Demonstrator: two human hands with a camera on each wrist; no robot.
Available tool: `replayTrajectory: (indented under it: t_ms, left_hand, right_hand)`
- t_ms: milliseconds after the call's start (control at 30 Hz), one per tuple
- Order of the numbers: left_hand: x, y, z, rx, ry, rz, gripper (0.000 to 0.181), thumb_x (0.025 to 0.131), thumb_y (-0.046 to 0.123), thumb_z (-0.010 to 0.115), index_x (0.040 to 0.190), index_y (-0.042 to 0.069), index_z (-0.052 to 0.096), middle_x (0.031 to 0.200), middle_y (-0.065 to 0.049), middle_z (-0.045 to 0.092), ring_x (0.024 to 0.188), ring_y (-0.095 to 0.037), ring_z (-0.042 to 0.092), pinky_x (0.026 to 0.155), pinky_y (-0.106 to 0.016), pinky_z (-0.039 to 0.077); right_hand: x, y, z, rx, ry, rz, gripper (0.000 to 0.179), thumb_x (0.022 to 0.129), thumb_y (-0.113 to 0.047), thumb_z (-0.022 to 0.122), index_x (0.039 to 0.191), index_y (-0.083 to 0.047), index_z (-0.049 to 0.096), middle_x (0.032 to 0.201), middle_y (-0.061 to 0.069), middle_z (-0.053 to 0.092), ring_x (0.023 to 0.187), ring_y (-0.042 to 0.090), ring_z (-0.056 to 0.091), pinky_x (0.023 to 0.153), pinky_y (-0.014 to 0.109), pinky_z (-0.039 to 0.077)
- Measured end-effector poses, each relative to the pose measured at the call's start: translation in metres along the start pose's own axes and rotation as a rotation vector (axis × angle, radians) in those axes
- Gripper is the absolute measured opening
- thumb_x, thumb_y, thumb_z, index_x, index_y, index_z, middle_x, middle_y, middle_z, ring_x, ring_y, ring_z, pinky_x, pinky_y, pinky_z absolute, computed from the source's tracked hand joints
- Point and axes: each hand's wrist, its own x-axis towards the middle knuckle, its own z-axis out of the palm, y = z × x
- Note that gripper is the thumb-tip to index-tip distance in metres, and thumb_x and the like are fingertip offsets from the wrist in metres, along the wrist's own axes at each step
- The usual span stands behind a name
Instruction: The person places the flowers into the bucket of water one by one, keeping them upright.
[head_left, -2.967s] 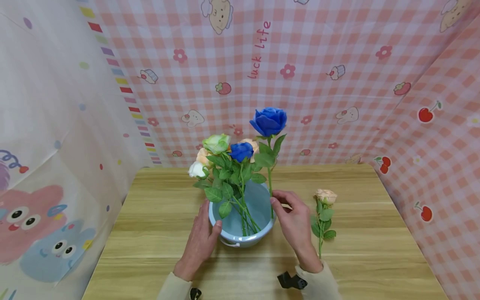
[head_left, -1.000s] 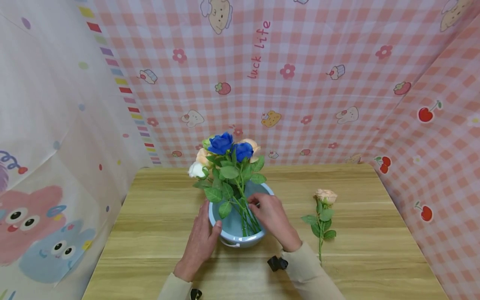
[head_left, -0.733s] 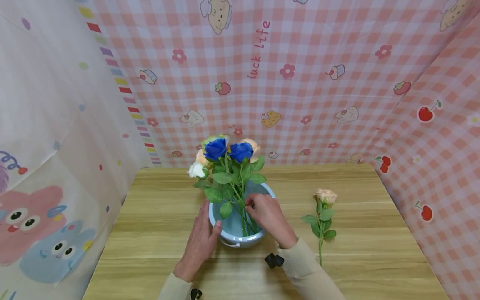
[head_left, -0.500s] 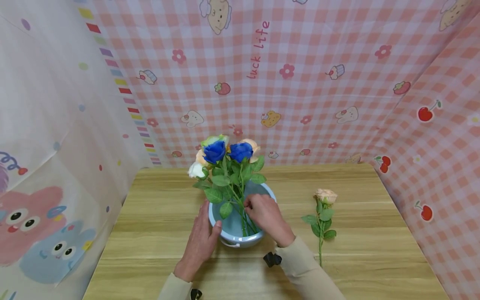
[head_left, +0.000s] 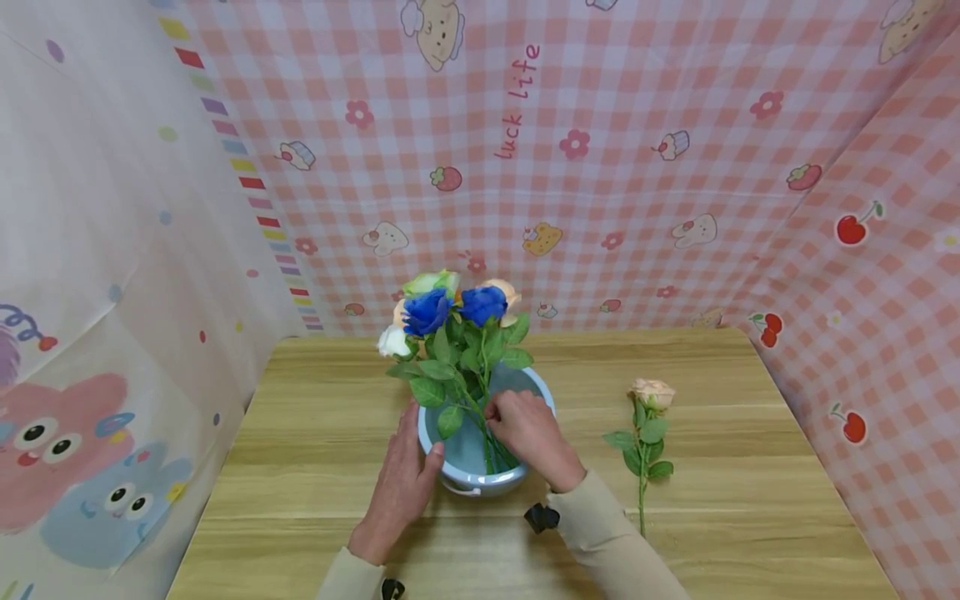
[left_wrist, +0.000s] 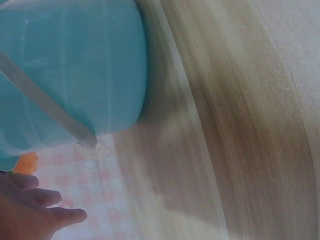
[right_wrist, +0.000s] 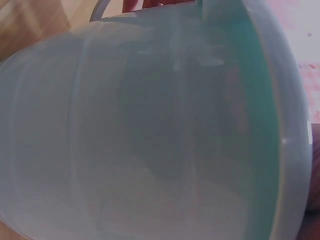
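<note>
A pale blue bucket point(head_left: 480, 479) with a handle stands on the table, holding several roses. My right hand point(head_left: 528, 425) reaches over its right rim and pinches the stem of a blue rose point(head_left: 427, 312), whose bloom leans left among the others. Beside it in the bunch are another blue rose point(head_left: 483, 305), a green-white rose point(head_left: 431, 282), a white rose point(head_left: 393, 340) and a peach rose point(head_left: 508, 293). My left hand point(head_left: 405, 475) lies along the bucket's left side, thumb at the rim; in the left wrist view its fingers point(left_wrist: 45, 196) are extended.
A single peach rose point(head_left: 652, 393) lies on the wooden table point(head_left: 720, 500) to the right of the bucket. Behind the table hangs a pink checked cloth point(head_left: 637, 192), and a white printed cloth point(head_left: 135, 292) covers the left side.
My right hand has brought the blue rose from the bucket's right rim leftward and lower, into the bunch; its bloom has kept tilting left. The left hand stays at the bucket.
</note>
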Motion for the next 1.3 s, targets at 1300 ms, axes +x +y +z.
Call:
replayTrajectory:
  t_ms: [1300]
  left_hand:
    - [0.000,-0.002,0.003,-0.011,0.054,0.058,0.068,0.102,0.024,0.052,0.161,0.000,0.025,0.160,-0.025,0.038,0.142,-0.046,0.043,0.116,-0.065,0.032]
  right_hand:
    - [-0.067,0.043,-0.016,0.691,0.704,0.013,0.016,0.097,-0.001,0.070,0.112,-0.002,0.075,0.110,0.011,0.074,0.103,0.007,0.067,0.094,0.018,0.053]
